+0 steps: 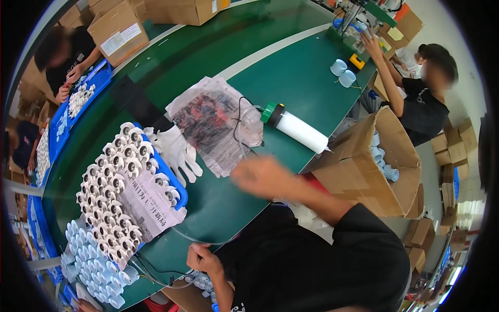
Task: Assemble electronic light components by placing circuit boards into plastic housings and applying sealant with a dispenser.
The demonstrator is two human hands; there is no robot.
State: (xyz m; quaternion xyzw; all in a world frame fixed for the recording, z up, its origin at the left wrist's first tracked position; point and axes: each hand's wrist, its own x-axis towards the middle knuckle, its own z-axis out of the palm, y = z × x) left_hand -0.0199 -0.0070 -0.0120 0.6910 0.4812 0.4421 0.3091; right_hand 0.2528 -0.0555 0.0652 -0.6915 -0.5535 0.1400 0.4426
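Observation:
My right hand [262,177] is smeared by motion above the table's near edge, beside a spread newspaper [208,122]; its fingers cannot be made out. Lower down, my left hand [204,258] is closed with curled fingers, close to a clear thin tube. What it holds, if anything, is hidden. Past my right hand lies a white dispensing cartridge [301,131] with a green cap and a narrow tip, a hose coming from the cap. A white glove [179,153] rests between the newspaper and a blue tray [179,192] piled with white fan-like wheels [112,190].
A printed paper sheet [150,203] covers part of the wheels. Light-blue cups [93,265] cluster at the table's near left. On the right stands an open cardboard box [353,174] holding similar cups. Co-workers sit at far left and far right, the latter at a green machine [377,15].

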